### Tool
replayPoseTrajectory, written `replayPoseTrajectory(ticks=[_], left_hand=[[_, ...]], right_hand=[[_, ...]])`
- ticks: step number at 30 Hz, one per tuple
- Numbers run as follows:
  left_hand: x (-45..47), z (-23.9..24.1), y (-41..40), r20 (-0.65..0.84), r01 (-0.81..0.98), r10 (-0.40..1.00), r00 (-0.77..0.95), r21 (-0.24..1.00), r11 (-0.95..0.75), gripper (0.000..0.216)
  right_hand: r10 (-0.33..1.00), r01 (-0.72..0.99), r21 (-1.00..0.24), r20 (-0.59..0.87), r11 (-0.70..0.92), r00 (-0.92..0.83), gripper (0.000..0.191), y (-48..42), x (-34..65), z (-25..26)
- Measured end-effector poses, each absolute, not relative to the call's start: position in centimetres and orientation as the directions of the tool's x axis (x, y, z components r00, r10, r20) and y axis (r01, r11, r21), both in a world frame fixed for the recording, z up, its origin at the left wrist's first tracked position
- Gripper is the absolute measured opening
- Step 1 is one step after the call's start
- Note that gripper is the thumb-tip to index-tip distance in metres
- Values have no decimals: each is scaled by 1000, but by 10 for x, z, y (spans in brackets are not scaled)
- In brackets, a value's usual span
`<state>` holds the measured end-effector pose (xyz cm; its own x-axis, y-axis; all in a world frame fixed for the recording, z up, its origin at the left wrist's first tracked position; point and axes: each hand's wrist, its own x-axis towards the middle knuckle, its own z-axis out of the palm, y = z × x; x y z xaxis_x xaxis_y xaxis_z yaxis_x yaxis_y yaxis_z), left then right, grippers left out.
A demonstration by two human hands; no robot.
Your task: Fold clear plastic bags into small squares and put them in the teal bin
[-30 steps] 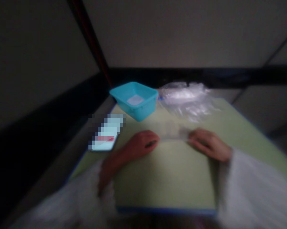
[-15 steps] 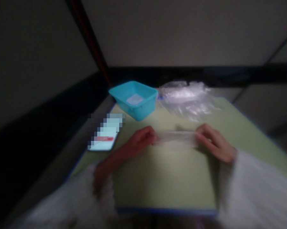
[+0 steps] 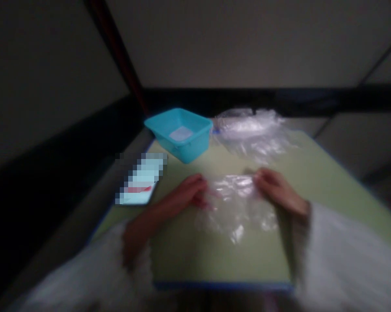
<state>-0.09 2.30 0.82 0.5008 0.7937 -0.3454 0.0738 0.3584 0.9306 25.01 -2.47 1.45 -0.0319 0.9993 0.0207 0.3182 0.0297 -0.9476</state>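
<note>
The clear plastic bag (image 3: 236, 208) stretches left to right between the left hand (image 3: 185, 197) and right hand (image 3: 275, 190), whose fingers pinch its far corners, while its body sags nearward over the worktop (image 3: 215, 260).

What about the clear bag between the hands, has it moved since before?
Yes. The clear bag has spread down toward the table's near edge, away from the blue tub; left hand and right hand pinch its top.

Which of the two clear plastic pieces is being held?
The near plastic sheet, pinched between left hand and right hand; the plastic heap beside the tub lies untouched.
</note>
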Motion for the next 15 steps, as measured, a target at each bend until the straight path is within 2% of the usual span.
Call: replayPoseTrajectory(ticks=[4, 7, 11, 15], left_hand=[[1, 9, 25, -402, 156, 791, 461, 914, 374, 35], [2, 11, 23, -388, 219, 799, 459, 921, 322, 58], [2, 5, 18, -316, 342, 818, 480, 926, 157, 98], [-1, -4, 16, -246, 360, 823, 512, 931, 54, 113]], right_hand=[[992, 499, -859, 129, 116, -10, 26, -17, 251, 10], [981, 590, -789, 191, 169, -26, 23, -14, 254, 7], [970, 605, -766, 240, 218, -46, 14, -11, 255, 4], [964, 596, -764, 254, 247, -74, 15, -8, 258, 4]])
